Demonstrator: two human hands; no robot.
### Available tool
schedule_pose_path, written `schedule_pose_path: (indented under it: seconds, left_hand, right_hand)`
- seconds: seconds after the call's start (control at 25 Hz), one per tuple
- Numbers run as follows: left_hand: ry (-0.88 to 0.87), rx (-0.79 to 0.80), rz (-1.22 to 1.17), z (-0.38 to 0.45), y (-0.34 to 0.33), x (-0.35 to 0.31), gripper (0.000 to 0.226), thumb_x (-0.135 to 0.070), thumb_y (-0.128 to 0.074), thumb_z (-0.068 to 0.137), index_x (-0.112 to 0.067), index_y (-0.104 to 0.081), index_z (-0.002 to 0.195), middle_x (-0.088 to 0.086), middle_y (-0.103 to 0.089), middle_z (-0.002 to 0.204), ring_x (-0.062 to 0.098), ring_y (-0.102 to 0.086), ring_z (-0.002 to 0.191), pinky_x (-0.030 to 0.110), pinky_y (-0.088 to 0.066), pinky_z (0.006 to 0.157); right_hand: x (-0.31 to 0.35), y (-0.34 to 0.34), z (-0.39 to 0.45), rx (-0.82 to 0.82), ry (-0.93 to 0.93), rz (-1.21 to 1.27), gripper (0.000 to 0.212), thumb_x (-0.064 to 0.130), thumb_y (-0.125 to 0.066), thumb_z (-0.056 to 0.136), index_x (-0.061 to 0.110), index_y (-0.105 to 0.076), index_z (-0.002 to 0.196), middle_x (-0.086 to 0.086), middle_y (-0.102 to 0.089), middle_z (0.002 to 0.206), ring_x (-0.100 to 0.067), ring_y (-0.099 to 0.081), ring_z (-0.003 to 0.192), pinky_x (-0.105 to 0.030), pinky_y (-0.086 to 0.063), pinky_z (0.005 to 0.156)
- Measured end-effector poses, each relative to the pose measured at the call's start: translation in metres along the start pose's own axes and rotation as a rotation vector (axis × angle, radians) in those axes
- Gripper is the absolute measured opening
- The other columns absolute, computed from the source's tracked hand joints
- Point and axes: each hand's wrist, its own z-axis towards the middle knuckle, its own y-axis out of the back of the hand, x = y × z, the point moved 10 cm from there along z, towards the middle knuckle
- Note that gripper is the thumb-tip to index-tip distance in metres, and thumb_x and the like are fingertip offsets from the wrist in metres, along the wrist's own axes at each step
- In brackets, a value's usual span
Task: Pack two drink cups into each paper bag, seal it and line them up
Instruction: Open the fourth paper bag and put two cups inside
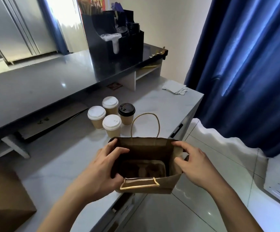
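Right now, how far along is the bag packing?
Barely begun. Both hands, left and right, hold one paper bag open, with only a cup tray inside. All four cups wait on the counter; nothing is packed, sealed or lined up yet.

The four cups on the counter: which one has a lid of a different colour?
The cup with the black lid, at the right end of the group, nearest the bag handle. The other three cups have white lids.
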Motion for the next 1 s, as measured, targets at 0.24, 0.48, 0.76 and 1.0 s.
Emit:
schedule_pose_path:
  seconds: [0.24, 0.48, 0.76, 1.0]
  left_hand:
    - [0.061, 0.017, 0.014, 0.04, 0.007, 0.015, 0.073, -0.038, -0.054, 0.074, -0.053, -0.033, 0.142, -0.014, -0.007, 0.165, 0.013, -0.017, 0.149, 0.031, -0.03, 0.118]
    - [0.155, -0.067, 0.02, 0.063, 0.014, 0.029, 0.071, -0.037, -0.058, 0.077, -0.051, -0.034, 0.143, -0.015, -0.007, 0.164, 0.01, -0.016, 0.149, 0.023, -0.026, 0.116]
    - [0.374, -0.216, 0.034, 0.06, 0.015, 0.034, 0.074, -0.043, -0.063, 0.079, -0.054, -0.029, 0.144, -0.022, -0.007, 0.162, 0.005, -0.024, 0.144, 0.013, -0.024, 0.112]
    - [0.554, -0.391, -0.011, 0.043, 0.007, 0.027, 0.081, -0.031, -0.076, 0.08, -0.052, -0.033, 0.145, -0.021, -0.014, 0.162, 0.002, -0.023, 0.144, 0.01, -0.019, 0.111]
  right_hand:
    - [0.008, -0.008, 0.061, 0.059, 0.04, -0.012, 0.051, 0.023, -0.06, 0.096, 0.046, -0.051, 0.14, 0.015, -0.053, 0.117, 0.003, -0.053, 0.091, -0.014, -0.042, 0.077]
    - [0.026, -0.017, 0.122, 0.182, 0.145, -0.032, 0.052, 0.022, -0.06, 0.094, 0.043, -0.052, 0.141, 0.014, -0.059, 0.12, -0.001, -0.061, 0.083, -0.022, -0.05, 0.082]
    - [0.042, -0.042, 0.186, 0.434, 0.306, -0.115, 0.051, 0.025, -0.06, 0.093, 0.046, -0.051, 0.139, 0.02, -0.063, 0.105, 0.003, -0.063, 0.074, -0.015, -0.049, 0.062]
    - [0.063, -0.065, 0.212, 0.588, 0.444, -0.133, 0.05, 0.024, -0.057, 0.094, 0.048, -0.05, 0.137, 0.018, -0.064, 0.098, -0.002, -0.065, 0.072, -0.016, -0.046, 0.058]
